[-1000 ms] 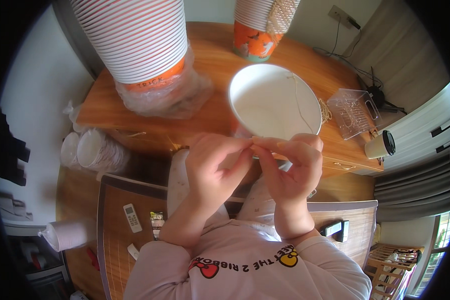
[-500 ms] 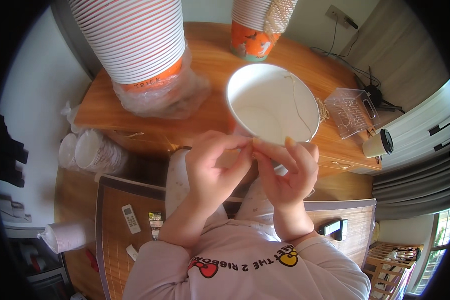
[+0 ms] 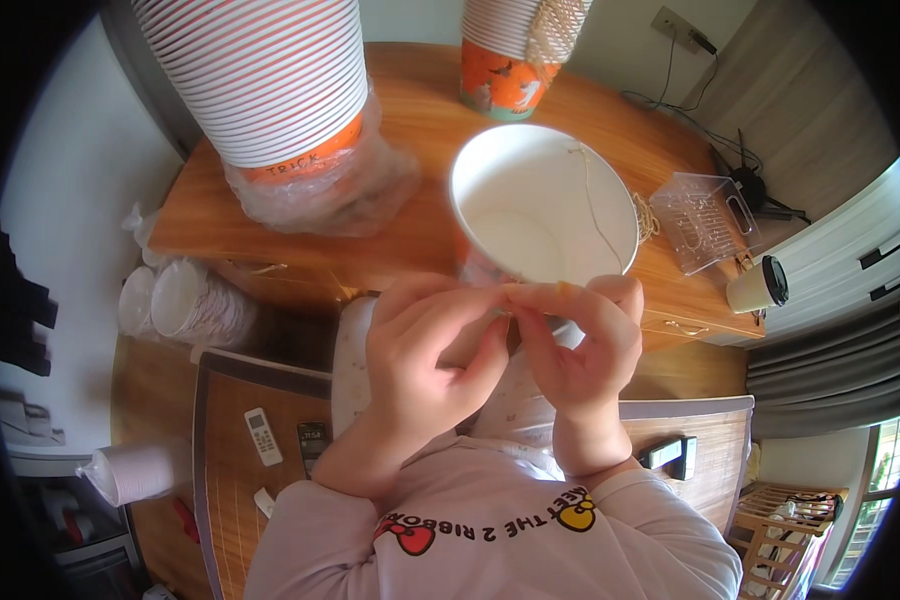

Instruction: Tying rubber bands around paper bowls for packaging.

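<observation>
A large white-lined paper bucket point(image 3: 510, 225) stands at the desk's near edge, its mouth tilted toward me. Thin beige cord point(image 3: 592, 205) runs from a spot on its far inner wall down to the rim by my right hand. Just in front of the near rim, my left hand point(image 3: 425, 345) and my right hand point(image 3: 585, 345) meet fingertip to fingertip. Both are closed in a pinch, thumbs and forefingers pressed together. Whatever lies between the fingertips is too small to make out.
On the wooden desk point(image 3: 420, 90) rise a tall stack of buckets point(image 3: 260, 80) in plastic wrap and an orange patterned stack point(image 3: 510, 80) with cord draped over it. To the right are a see-through basket point(image 3: 705, 225) and a lidded cup point(image 3: 755, 288). More wrapped buckets point(image 3: 185, 300) lie lower left.
Both hands have shifted slightly toward me, and my right fingers have curled in more. The phone screen on the mat at left has turned darker. The bucket has barely moved.
</observation>
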Tool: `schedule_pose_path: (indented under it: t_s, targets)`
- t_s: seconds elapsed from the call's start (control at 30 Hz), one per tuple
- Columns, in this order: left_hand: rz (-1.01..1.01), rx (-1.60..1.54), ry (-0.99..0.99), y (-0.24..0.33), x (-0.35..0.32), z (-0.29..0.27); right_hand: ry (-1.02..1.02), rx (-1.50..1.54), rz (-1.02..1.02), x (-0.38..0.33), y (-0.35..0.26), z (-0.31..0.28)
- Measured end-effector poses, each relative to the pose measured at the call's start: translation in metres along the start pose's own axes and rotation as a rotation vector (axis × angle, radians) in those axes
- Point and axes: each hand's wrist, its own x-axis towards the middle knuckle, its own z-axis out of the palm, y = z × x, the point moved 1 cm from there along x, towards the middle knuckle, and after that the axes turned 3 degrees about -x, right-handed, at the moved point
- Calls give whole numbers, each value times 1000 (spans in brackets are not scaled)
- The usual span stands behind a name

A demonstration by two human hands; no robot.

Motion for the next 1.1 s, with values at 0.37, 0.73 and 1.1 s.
schedule_pose_path:
  t_s: [0.37,0.73,1.1]
  targets:
    - [38,87,79,0,-1,2,24,86,70,0,-1,3]
    - [49,31,107,-5,-2,6,51,79,66,-10,5,5]
    - [-122,-170,108,-10,-8,11,92,15,60,-19,6,9]
